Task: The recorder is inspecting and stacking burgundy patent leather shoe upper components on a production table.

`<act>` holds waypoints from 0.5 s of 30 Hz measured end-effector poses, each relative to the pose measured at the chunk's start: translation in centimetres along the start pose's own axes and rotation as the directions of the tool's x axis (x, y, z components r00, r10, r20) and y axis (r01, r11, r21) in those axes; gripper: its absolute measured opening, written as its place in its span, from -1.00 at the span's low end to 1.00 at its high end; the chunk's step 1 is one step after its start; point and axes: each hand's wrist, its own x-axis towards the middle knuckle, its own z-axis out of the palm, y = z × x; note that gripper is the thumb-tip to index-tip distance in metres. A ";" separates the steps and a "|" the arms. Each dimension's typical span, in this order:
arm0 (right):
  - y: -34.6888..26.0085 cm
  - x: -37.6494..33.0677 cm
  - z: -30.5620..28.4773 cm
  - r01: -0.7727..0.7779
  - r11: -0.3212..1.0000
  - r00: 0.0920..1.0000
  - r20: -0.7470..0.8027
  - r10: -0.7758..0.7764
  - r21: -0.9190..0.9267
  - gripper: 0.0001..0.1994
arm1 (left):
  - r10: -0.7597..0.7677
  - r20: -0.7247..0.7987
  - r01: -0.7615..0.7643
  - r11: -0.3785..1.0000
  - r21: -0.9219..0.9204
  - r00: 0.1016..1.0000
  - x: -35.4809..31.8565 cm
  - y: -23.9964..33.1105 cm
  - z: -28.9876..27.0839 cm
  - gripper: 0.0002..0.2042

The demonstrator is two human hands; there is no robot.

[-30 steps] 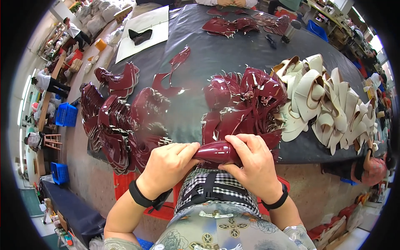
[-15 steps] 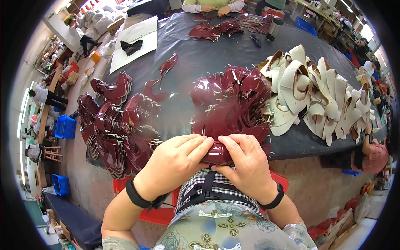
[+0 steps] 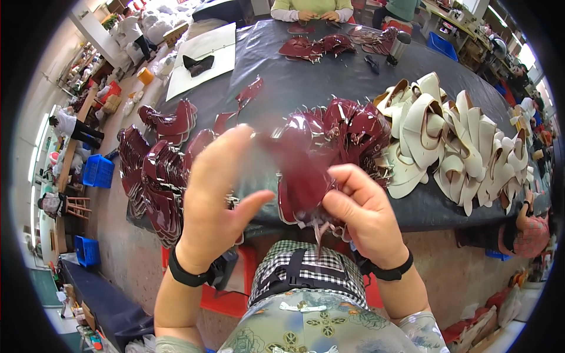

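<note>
My right hand (image 3: 371, 215) pinches the edge of a glossy maroon shoe upper (image 3: 306, 176) between thumb and fingers, just above the table's near edge. Motion smears the far part of this piece. To its left, my left hand (image 3: 213, 188) is raised with the thumb spread away from the fingers, and nothing shows in its grasp; its fingertips are blurred. Behind the held piece lies a heap of maroon shoe uppers (image 3: 356, 126) with pale thread ends. Beyond my left hand stand overlapping stacks of similar maroon uppers (image 3: 159, 182), partly hidden by that hand.
Cream shoe uppers (image 3: 429, 132) are piled on the dark-covered table (image 3: 259, 53) at the right. A white board (image 3: 206, 50) bears a black piece (image 3: 198, 66) at the far left. Across the table, a co-worker's hands (image 3: 318, 16) are near more maroon pieces (image 3: 318, 47).
My left hand has let go of the maroon upper and lifted away to the left, opening. The upper, folded between both hands before, is now spread out in my right hand.
</note>
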 end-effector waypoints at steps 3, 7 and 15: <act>-0.7 2.3 2.0 0.168 0.966 0.982 -0.124 -0.146 0.196 -0.66 | -0.424 0.124 0.419 0.729 -0.542 0.897 -0.2 -0.5 0.3 -0.33; -0.4 5.1 2.7 0.181 0.961 0.983 -0.078 -0.168 0.209 -0.64 | -0.304 0.361 0.455 0.750 -0.480 0.882 1.0 -0.9 1.0 -0.21; -1.0 11.5 3.3 0.293 0.940 0.956 -0.063 -0.286 0.174 -0.66 | -0.174 0.067 0.185 0.871 -0.455 0.983 6.7 -5.1 5.0 -0.04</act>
